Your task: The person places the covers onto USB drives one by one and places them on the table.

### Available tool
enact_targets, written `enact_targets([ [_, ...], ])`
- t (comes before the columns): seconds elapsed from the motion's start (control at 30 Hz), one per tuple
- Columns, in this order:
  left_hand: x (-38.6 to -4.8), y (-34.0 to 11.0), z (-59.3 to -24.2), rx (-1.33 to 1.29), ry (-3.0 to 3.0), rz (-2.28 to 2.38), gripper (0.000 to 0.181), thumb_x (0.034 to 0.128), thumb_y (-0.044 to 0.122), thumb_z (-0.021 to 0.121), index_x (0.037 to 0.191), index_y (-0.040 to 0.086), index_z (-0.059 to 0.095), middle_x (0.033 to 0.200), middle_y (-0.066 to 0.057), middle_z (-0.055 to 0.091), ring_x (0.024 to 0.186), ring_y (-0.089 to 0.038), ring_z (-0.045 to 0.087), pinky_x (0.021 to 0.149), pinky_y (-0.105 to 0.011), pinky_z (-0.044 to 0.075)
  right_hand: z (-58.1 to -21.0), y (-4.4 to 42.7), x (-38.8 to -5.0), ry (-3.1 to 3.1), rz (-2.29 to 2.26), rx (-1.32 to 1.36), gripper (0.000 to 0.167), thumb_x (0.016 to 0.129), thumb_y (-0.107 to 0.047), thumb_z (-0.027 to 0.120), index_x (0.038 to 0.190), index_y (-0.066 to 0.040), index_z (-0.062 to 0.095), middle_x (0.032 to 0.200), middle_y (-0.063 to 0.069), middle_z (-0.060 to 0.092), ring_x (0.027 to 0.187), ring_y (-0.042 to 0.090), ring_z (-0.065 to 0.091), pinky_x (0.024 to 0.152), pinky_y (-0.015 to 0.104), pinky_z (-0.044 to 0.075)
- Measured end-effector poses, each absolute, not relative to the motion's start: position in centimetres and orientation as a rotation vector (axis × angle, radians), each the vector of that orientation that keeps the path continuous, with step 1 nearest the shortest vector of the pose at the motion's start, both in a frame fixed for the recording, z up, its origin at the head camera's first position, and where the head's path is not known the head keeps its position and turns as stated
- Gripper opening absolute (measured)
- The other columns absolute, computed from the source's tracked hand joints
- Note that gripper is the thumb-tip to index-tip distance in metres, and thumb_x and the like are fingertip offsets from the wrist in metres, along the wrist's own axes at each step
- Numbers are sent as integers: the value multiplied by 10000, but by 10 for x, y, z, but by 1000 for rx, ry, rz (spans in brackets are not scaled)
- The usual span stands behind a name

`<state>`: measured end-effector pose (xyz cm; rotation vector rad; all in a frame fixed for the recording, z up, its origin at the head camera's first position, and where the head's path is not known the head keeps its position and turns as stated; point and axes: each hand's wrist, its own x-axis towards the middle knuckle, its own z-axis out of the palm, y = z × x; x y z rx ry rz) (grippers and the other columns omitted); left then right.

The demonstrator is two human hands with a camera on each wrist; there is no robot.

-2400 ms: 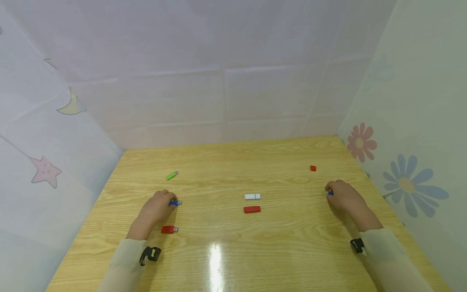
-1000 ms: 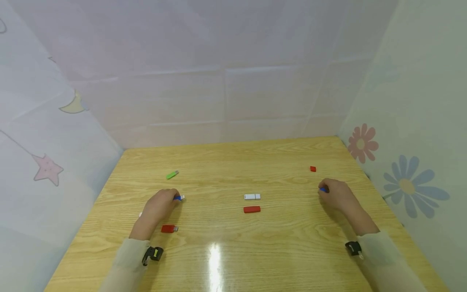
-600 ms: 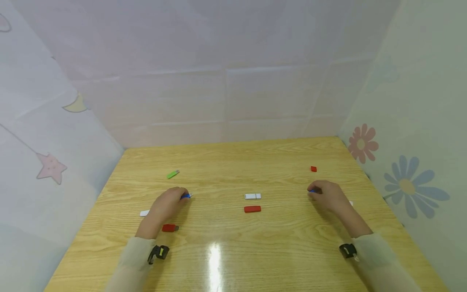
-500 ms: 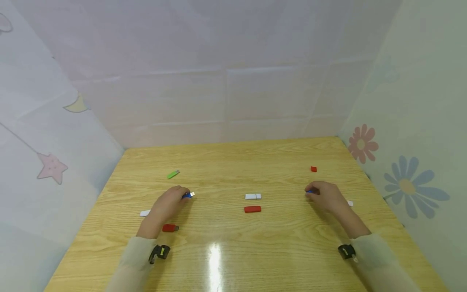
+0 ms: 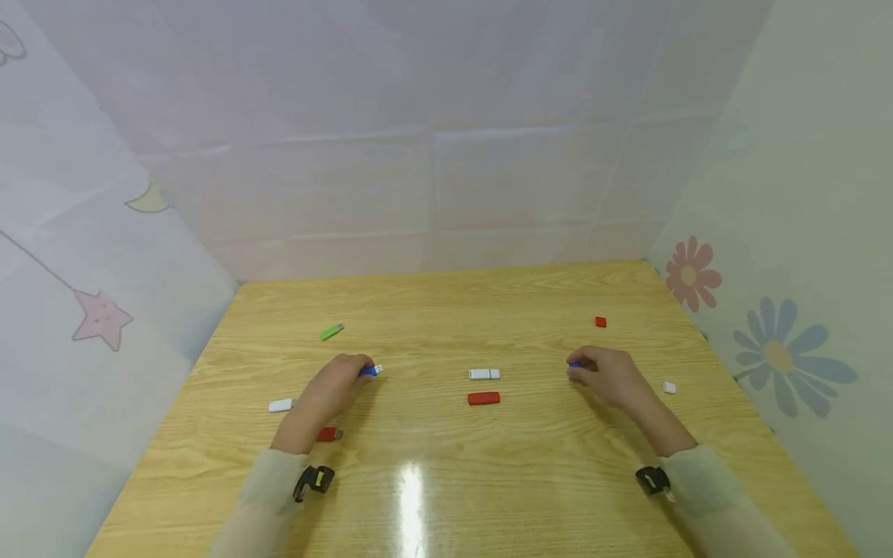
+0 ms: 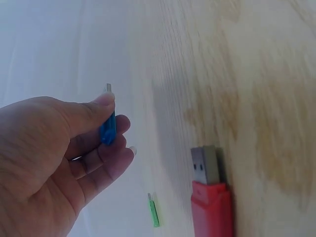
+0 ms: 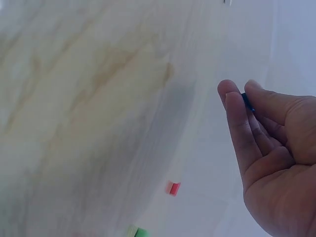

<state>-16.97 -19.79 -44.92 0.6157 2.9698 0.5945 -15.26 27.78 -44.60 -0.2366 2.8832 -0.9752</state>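
Between thumb and fingers my left hand (image 5: pixel 333 390) pinches a blue USB stick (image 5: pixel 367 371), its bare metal plug pointing right. The left wrist view shows the blue body (image 6: pixel 107 129) upright in the fingertips, the palm partly visible. My right hand (image 5: pixel 612 377) pinches a small blue USB cap (image 5: pixel 574 364), mostly covered by the fingertips; only a dark blue edge (image 7: pixel 248 101) shows in the right wrist view. A gap separates the two hands, with the capped white USB stick (image 5: pixel 484 374) and capped red USB stick (image 5: pixel 484 398) lying between them, nearer the front.
On the wooden table (image 5: pixel 432 310), uncapped sticks lie left: green (image 5: pixel 332 332), white (image 5: pixel 281 405), and red (image 5: pixel 329 434), partly behind the left forearm. Loose caps lie right: red (image 5: pixel 601 322) and white (image 5: pixel 670 387). A green cap (image 7: pixel 140 232) shows in the right wrist view.
Both hands have moved inward toward each other, carrying the blue stick and the blue cap. The white stick at left and the white cap at right have come into sight.
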Motion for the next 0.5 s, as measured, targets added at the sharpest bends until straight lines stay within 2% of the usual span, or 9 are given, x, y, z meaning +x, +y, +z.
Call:
enact_targets([
  [0.5,-166,-182,-447,675,3002,525,179,969,140,702,1131,63,700,1066,-37,722,1044,-254,657,870,-406,566,-447,262,-151,2796,-1096,-269,266,1014,-89,611,1224,71,643,954,77,762,894,259,743,764,389,608],
])
